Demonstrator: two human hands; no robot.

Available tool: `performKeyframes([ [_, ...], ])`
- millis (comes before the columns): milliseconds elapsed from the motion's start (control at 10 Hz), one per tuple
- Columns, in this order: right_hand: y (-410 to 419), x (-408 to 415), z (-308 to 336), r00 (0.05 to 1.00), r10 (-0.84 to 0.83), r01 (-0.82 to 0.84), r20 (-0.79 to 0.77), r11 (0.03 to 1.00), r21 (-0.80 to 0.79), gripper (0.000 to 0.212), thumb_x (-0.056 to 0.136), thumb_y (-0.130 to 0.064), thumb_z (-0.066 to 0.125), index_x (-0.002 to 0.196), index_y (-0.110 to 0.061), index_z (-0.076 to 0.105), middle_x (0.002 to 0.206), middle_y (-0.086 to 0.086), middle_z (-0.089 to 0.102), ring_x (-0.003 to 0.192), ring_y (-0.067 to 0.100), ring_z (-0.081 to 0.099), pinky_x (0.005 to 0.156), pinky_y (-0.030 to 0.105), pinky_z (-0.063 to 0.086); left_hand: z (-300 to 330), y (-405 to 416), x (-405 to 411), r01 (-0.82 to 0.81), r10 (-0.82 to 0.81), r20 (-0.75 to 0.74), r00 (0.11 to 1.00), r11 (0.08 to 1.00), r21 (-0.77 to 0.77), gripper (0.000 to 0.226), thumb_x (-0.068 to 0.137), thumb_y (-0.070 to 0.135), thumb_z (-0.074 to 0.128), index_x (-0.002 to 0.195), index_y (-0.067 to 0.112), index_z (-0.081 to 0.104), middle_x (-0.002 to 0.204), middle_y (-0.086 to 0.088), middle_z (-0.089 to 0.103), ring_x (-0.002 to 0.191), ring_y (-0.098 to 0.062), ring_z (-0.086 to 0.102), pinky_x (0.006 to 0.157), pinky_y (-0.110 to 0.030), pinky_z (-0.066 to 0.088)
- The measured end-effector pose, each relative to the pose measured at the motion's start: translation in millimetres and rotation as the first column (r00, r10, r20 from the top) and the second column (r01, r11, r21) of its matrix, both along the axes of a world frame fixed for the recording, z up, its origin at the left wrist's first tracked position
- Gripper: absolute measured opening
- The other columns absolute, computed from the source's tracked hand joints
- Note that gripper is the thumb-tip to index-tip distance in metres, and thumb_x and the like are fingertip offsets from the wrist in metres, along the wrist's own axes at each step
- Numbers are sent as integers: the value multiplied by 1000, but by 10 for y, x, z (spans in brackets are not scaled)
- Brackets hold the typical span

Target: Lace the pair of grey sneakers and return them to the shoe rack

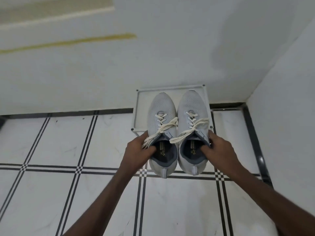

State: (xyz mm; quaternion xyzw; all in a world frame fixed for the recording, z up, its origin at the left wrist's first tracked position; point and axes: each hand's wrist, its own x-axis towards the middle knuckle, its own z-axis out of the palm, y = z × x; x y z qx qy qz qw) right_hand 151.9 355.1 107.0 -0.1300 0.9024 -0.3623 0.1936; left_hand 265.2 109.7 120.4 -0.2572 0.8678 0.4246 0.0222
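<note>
Two grey sneakers with cream laces sit side by side, toes pointing at the wall. My left hand [139,149] grips the left sneaker [162,106] at its collar, fingers inside the opening. My right hand [219,149] holds the right sneaker [190,104] the same way. Both shoes are laced, with loose lace ends trailing toward the left. Their front halves lie over the top shelf of the white shoe rack [141,103]; the heels stick out past its front edge.
The rack stands against a white wall, close to the room corner at the right [252,92]. Around it is a white tiled floor with dark line patterns [85,142] and a dark border strip along the walls.
</note>
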Motion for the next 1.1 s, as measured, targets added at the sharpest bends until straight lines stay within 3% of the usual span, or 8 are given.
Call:
performKeyframes([
  [200, -218, -688, 230, 1000, -8, 8, -21, 1000, 5, 20, 82, -20, 61, 102, -18, 58, 81, 2, 64, 69, 15, 59, 56, 25, 43, 260, -142, -636, -21, 21, -21, 1000, 1000, 7, 23, 77, 17, 63, 94, 32, 66, 67, 7, 65, 60, -5, 53, 56, -17, 44],
  [300, -466, -1072, 56, 1000, -20, 19, 12, 999, 26, 24, 81, -19, 62, 105, -15, 58, 88, 6, 66, 78, 25, 61, 67, 33, 50, 71, -321, -990, -37, 37, -11, 999, 999, 9, 17, 76, 19, 61, 90, 29, 64, 69, 6, 65, 68, -16, 59, 61, -29, 49],
  [600, -1397, -2157, -1125, 989, -72, 55, 132, 990, 133, 17, 79, -5, 56, 95, -6, 50, 85, 15, 63, 77, 35, 59, 65, 37, 46, -1152, -1142, -2171, 2, -3, 84, 996, 1000, 15, 34, 70, 24, 49, 101, 13, 58, 82, -6, 68, 77, -26, 60, 72, -43, 51],
  [900, -1809, -2532, -2195, 972, -107, 56, 210, 970, 236, 27, 79, -1, 55, 105, -4, 48, 99, 22, 63, 92, 40, 60, 70, 33, 39, -2257, -1534, -2671, 74, -79, 200, 977, 997, 34, 20, 81, 10, 55, 101, 8, 52, 89, -13, 67, 81, -32, 61, 74, -45, 53],
  [1100, -1783, -2477, -2372, 967, -162, 126, 195, 975, 183, 34, 76, -17, 59, 109, -13, 51, 100, 13, 64, 94, 37, 61, 79, 43, 51, -2404, -1548, -2646, 54, -71, 229, 971, 996, 77, 38, 81, 21, 60, 117, 14, 51, 101, -11, 65, 95, -32, 61, 79, -37, 50],
])
